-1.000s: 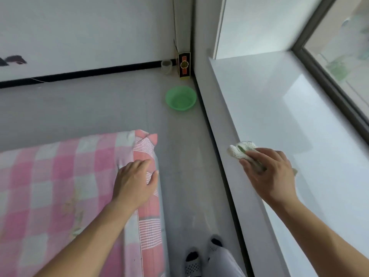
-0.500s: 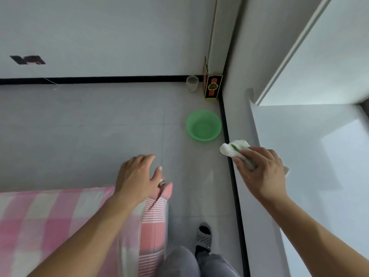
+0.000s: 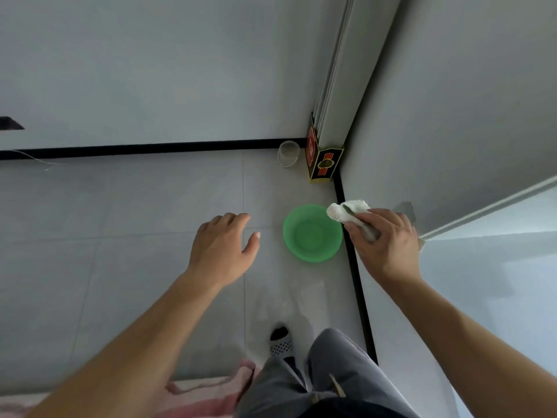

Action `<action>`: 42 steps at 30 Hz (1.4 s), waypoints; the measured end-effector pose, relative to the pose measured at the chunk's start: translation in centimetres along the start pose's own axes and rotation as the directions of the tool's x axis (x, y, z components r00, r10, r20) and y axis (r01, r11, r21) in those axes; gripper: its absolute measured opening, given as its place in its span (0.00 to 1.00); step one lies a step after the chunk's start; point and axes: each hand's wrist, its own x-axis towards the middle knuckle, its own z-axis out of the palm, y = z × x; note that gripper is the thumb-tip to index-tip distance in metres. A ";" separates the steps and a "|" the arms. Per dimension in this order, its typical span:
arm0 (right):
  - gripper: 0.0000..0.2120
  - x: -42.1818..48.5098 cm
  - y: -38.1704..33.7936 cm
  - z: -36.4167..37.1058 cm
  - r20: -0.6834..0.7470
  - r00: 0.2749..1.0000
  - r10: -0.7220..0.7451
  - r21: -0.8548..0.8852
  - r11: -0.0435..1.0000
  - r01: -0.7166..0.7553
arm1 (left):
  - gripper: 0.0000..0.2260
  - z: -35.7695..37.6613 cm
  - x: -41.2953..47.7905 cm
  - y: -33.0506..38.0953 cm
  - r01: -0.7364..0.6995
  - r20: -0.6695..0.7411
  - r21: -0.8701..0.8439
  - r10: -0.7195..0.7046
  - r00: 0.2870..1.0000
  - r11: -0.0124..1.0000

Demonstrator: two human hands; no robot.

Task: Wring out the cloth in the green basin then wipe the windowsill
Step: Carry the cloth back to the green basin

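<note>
Left hand (image 3: 221,251) lifted, spread; right hand (image 3: 388,245) grips cloth (image 3: 346,211)

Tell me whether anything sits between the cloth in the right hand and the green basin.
Nothing visible does. The right hand grips the cloth by the right rim of the green basin, which looks empty. The left hand hovers to its left; the clear cup and box stand beyond, in the corner.
</note>
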 end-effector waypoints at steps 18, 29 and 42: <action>0.18 19.9 4.6 13.7 -0.102 0.915 0.391 0.021 0.920 -0.391 | 0.24 4.2 35.9 1.8 -0.413 0.267 0.011 0.395 0.879 0.911; 0.13 19.7 8.2 30.1 -0.223 0.563 0.796 -0.052 0.567 -0.822 | 0.22 19.1 50.0 -1.0 -0.713 0.552 -0.148 0.656 0.515 0.685; 0.13 7.8 25.5 62.1 -0.226 0.317 0.921 -0.016 0.322 -0.947 | 0.21 53.8 54.5 -5.3 -0.820 0.653 -0.192 0.694 0.303 0.539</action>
